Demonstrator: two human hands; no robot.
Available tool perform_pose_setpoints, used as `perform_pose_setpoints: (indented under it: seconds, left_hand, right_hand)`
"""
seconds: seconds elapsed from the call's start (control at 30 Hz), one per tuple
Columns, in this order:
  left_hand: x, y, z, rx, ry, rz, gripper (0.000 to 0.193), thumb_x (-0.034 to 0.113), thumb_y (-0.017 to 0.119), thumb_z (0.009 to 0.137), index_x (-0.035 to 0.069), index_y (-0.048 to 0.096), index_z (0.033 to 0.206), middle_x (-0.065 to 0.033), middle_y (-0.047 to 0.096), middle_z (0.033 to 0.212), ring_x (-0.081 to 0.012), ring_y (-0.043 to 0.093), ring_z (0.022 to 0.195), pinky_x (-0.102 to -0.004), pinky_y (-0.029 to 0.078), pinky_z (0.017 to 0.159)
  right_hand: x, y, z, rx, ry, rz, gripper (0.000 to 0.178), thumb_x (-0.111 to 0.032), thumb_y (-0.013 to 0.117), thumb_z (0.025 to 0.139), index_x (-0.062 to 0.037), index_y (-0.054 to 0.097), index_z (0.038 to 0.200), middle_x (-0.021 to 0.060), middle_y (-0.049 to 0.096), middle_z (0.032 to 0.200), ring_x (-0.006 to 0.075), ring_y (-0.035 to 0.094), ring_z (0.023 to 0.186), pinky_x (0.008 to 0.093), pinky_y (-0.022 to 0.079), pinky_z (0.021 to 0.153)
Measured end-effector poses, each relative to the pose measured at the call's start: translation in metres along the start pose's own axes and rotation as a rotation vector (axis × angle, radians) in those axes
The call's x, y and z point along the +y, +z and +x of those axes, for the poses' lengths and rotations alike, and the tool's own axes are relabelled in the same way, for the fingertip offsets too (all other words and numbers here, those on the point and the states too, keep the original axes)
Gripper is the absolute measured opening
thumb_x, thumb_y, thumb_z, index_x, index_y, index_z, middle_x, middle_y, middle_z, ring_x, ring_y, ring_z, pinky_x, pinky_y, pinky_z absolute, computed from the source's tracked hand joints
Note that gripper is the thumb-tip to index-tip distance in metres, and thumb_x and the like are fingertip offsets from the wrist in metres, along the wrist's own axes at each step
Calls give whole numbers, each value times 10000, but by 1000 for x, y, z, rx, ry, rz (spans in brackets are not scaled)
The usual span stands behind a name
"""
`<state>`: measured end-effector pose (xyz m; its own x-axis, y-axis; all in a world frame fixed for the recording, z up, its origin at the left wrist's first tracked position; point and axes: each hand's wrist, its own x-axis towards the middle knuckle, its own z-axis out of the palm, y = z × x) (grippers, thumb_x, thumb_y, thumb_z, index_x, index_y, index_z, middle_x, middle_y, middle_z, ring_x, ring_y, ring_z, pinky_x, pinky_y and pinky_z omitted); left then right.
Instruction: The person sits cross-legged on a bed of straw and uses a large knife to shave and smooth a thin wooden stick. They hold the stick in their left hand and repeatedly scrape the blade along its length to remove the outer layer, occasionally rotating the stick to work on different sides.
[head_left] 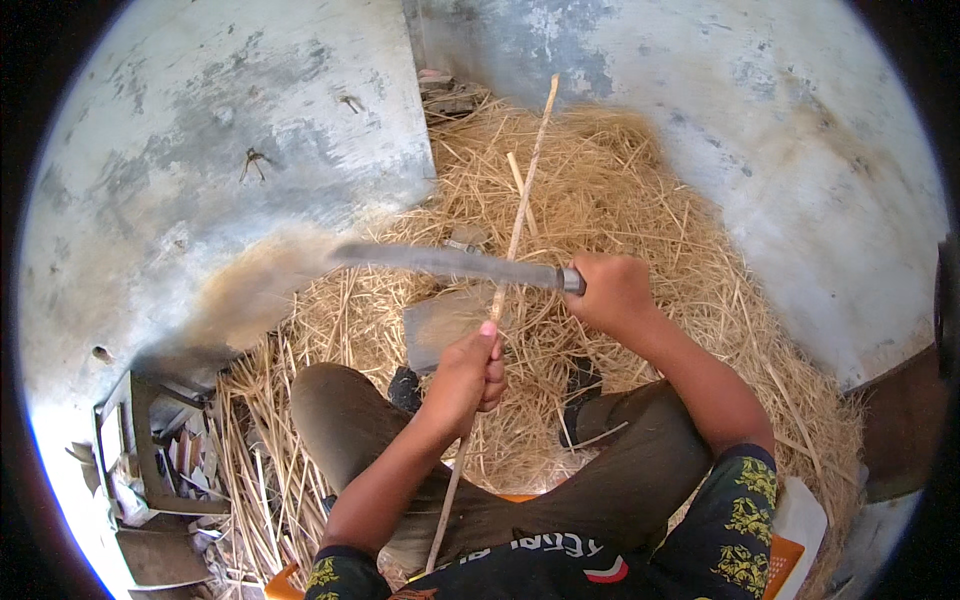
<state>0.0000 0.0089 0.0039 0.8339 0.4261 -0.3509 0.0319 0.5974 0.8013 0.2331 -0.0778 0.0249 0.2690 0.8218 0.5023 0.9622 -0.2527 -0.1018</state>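
A long thin wooden stick (527,190) runs from my lap up and away, slanting a little to the right. My left hand (466,374) is wrapped round its middle, thumb pointing up along it. In my right hand (611,289) is the handle of a machete (450,262), its long blade reaching to the left. The blade crosses the stick just beyond my left hand; whether it touches the wood I cannot tell. The blade's far end looks slightly blurred. Behind the stick a shorter pale stick (516,175) leans out of the shavings.
A deep heap of straw-coloured shavings (690,260) spreads around my crossed legs. A grey flat block (438,330) lies beyond my left hand. Thin sticks (262,450) are bunched at the left, beside a wooden frame (150,440) with scraps. Weathered walls (300,110) close in the far side.
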Motion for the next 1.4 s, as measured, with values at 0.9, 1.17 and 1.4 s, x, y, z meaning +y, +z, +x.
perform_pose_setpoints:
  seconds: [0.9, 1.17, 1.4]
  left_hand:
    - [-7, 16, -8, -140, -191, -125, 418, 473, 378, 1053, 174, 352, 763, 63, 234, 570, -67, 168, 410, -257, 113, 376]
    - [-8, 15, -4, -196, -305, -106, 411, 487, 361, 1054, 185, 355, 774, 73, 245, 581, -55, 175, 417, -243, 124, 367]
    - [-22, 9, 7, -187, -313, -125, 416, 482, 345, 1059, 185, 352, 767, 71, 237, 580, -58, 154, 431, -240, 113, 367]
  right_hand:
    - [51, -3, 28, -41, 146, -21, 266, -298, 682, 797, -40, 683, 732, 166, 649, 659, 301, 638, 583, 448, 528, 605]
    - [132, -2, 38, -136, 809, -133, 246, -259, 685, 788, -31, 711, 878, 176, 717, 896, 335, 693, 788, 449, 556, 733]
    - [79, -2, 29, -297, 514, -233, 189, -260, 674, 814, -84, 717, 864, 135, 681, 729, 290, 698, 720, 448, 552, 624]
